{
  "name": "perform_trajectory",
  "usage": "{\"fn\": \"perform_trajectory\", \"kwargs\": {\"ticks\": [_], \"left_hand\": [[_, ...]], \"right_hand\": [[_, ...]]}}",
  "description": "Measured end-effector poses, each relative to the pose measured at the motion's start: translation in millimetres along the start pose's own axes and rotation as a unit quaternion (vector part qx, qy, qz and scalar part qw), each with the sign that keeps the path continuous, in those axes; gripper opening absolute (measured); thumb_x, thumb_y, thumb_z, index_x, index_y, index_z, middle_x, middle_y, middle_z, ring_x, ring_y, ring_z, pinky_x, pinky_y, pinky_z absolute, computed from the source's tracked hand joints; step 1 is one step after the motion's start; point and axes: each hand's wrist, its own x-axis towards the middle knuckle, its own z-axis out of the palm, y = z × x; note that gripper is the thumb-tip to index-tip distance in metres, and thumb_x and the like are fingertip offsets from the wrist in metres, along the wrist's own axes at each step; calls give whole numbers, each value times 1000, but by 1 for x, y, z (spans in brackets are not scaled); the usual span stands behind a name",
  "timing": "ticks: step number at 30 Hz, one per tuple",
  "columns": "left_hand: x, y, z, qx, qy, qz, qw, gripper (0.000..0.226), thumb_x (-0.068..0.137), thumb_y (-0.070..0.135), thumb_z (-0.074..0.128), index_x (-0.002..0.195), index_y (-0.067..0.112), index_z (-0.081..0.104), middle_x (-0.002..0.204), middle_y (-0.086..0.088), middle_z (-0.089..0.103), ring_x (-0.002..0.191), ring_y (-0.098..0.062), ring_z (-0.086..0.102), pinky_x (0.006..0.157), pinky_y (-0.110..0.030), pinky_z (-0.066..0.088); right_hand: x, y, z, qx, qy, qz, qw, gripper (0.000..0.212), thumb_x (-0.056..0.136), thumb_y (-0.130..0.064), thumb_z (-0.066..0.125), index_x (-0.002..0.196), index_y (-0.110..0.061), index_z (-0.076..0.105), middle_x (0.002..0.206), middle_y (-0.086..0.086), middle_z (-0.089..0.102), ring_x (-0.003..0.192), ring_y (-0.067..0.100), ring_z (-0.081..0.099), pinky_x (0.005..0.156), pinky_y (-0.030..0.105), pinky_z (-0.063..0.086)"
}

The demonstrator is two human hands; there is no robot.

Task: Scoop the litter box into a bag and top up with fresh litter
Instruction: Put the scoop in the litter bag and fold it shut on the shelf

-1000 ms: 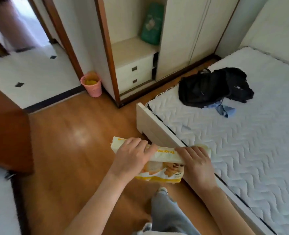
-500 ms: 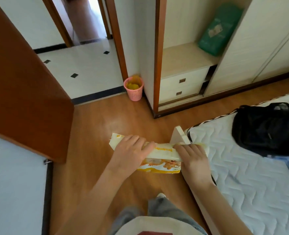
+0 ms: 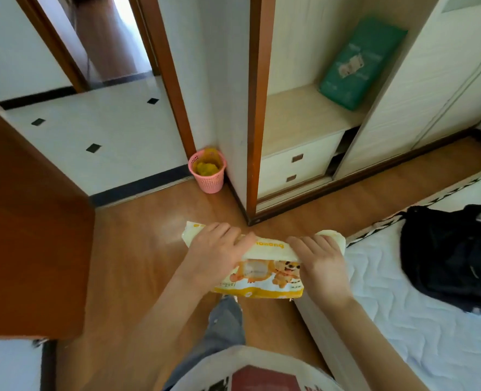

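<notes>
Hands: two in view, both out in front at mid-frame, over the wood floor (image 3: pixel 126 263)
Left hand (image 3: pixel 215 249): fingers curled over the rolled top of the bag (image 3: pixel 264 273), thumb lying along the roll, gripping near the bag's left end
Right hand (image 3: pixel 322 262): fingers curled over the same roll near its right end, gripping it
Bag: one, yellow and white with a cartoon animal print, held level between the two hands, top edge rolled over, body hanging below the fingers; whether sealed or open, cannot tell
Bag position: in the air above the floor, just left of the bed corner, near the person's leg (image 3: pixel 223 325)
Bin (image 3: pixel 207 170): one, pink mesh, far on the floor beside the doorway, something yellow inside
Wardrobe (image 3: pixel 298 131): far right, one open bay with two drawers below a shelf
Green pack (image 3: pixel 359 64): one, leaning on that shelf
Bed (image 3: pixel 420 334): right, white quilted mattress
Backpack (image 3: pixel 454 252): one, black, lying on the mattress at the right edge
Door (image 3: pixel 33 235): one, brown, open at the left
Tiles (image 3: pixel 98 128): white with four small dark diamonds showing, beyond the doorway
</notes>
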Motion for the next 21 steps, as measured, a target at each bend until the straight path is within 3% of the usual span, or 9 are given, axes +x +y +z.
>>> {"fn": "perform_trajectory", "kwargs": {"ticks": [3,6,8,10,14,17,20,21], "left_hand": [[37,-46,18,-13,-1,40,999,43,66,23,80,104,16,63,81,-5,67,74,-23,63,64,-33,51],[77,-82,24,-20,-33,67,997,57,55,34,89,104,15,67,85,-4,69,78,-21,66,67,-29,52],[105,-104,26,-34,-31,90,995,64,49,38,91,104,14,69,87,-5,70,80,-21,68,69,-30,54],[134,-123,32,-46,-25,103,993,66,51,40,90,106,13,67,90,-5,71,83,-21,68,71,-32,55],[188,-147,47,-59,-23,123,990,63,54,33,90,108,14,65,88,-6,70,82,-22,67,70,-34,54],[229,-156,57,-67,-11,136,988,56,57,25,88,107,14,67,86,-6,70,80,-23,67,70,-34,55],[268,-157,71,-50,1,136,989,46,64,13,77,109,15,65,82,-6,67,76,-25,64,68,-35,53],[281,-155,77,-45,3,136,990,44,66,10,74,109,14,65,81,-5,66,75,-25,63,67,-35,53]], "right_hand": [[41,7,21,-9,-6,32,999,24,81,-6,53,96,-12,71,84,3,70,74,27,64,71,36,50],[80,14,34,-17,-8,60,998,29,83,-15,45,96,-11,71,84,3,70,74,27,64,74,36,51],[104,22,41,-35,-7,87,996,19,83,-19,61,98,-11,71,86,2,70,75,26,63,76,35,50],[127,32,47,-43,-14,109,993,31,70,-16,81,99,-11,71,88,3,71,77,27,64,78,36,50],[168,63,54,-69,-23,126,989,40,63,-16,87,99,-13,71,90,2,71,79,25,65,78,36,50],[194,92,59,-75,-20,135,988,34,69,-17,81,101,-14,70,91,1,71,81,25,66,79,38,51],[213,126,68,-74,-17,133,988,29,78,-21,53,100,-14,71,90,1,72,81,25,66,79,38,51],[219,141,71,-73,-21,135,988,27,77,-18,57,100,-14,71,90,0,72,81,25,66,79,38,51]]}}
